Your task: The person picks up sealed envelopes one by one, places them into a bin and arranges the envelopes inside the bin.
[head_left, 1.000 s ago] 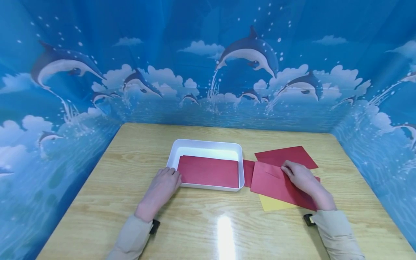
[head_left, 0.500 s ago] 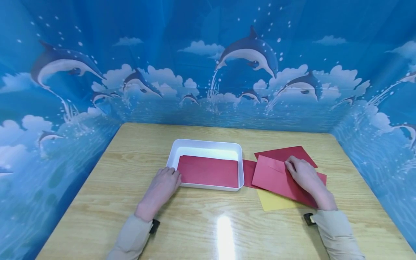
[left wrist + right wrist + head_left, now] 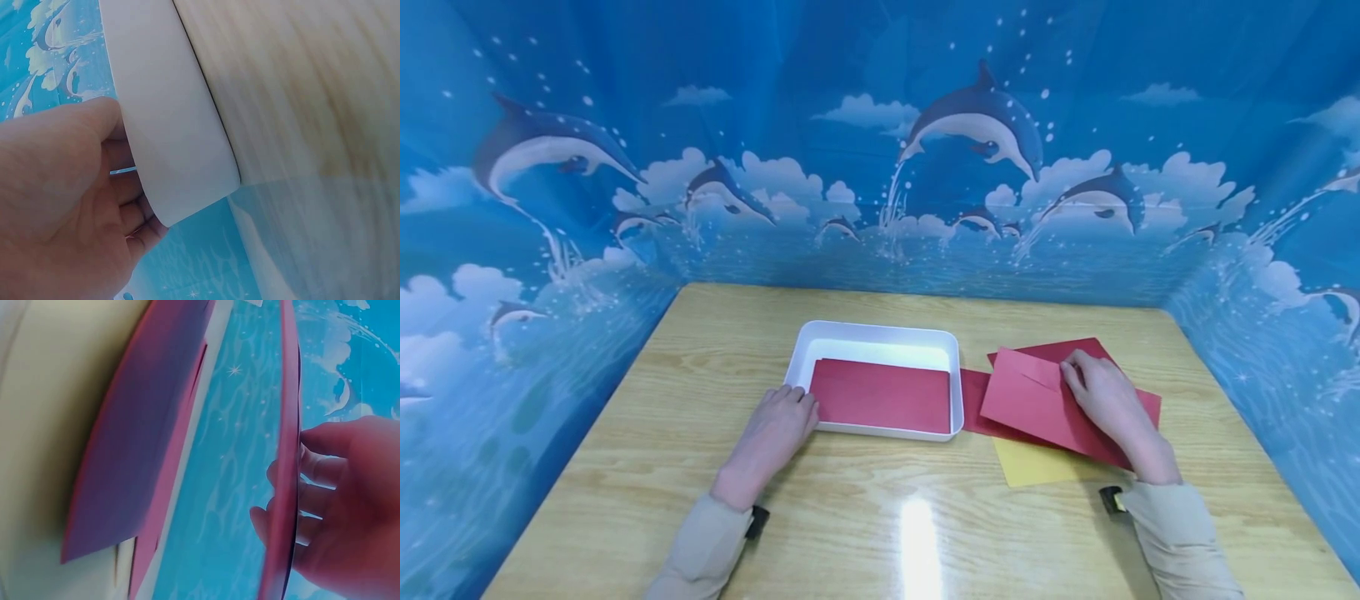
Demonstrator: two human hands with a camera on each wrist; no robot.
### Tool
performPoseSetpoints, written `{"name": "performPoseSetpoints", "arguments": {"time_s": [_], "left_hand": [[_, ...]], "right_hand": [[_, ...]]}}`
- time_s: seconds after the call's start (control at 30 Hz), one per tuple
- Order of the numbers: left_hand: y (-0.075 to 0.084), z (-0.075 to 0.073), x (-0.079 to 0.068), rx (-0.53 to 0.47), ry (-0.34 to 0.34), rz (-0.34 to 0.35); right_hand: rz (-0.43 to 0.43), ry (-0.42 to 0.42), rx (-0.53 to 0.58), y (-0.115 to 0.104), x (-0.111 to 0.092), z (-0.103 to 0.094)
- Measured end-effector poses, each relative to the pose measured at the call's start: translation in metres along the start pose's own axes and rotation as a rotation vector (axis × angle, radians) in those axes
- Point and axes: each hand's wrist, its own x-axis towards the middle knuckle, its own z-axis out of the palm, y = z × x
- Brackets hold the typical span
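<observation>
In the head view my left hand (image 3: 780, 421) grips the near left corner of a white tray (image 3: 880, 333). The left wrist view has its fingers curled over the tray's rim. A red envelope (image 3: 880, 396) lies flat inside the tray, along its near side. My right hand (image 3: 1105, 396) pinches another red envelope (image 3: 1026, 400), tilted over a loose pile to the tray's right. In the right wrist view the held envelope (image 3: 289, 437) is seen edge-on, thumb on one side and fingertips on the other. Below it lies a further red envelope (image 3: 131, 431).
Under and around the held envelope are a red envelope (image 3: 974, 398) beside the tray, a darker red one (image 3: 1082, 348) behind, and a yellow one (image 3: 1037, 468) in front. The wooden table (image 3: 850, 517) is bordered by a blue dolphin-print curtain (image 3: 880, 242).
My right hand has moved slightly up and to the right in the head view, raising the red envelope and covering more of the dark red one. The left hand and tray have stayed put.
</observation>
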Motion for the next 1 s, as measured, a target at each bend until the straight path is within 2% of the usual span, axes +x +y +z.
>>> {"name": "performPoseSetpoints", "arguments": {"time_s": [0.57, 1.0], "left_hand": [[0.0, 0.0, 0.0, -0.001, -0.024, -0.013], [0.001, 0.0, -0.001, 0.015, -0.012, 0.001]], "right_hand": [[0.008, 0.003, 0.016, -0.044, 0.012, -0.002], [-0.075, 0.024, 0.026, -0.083, 0.027, 0.007]]}}
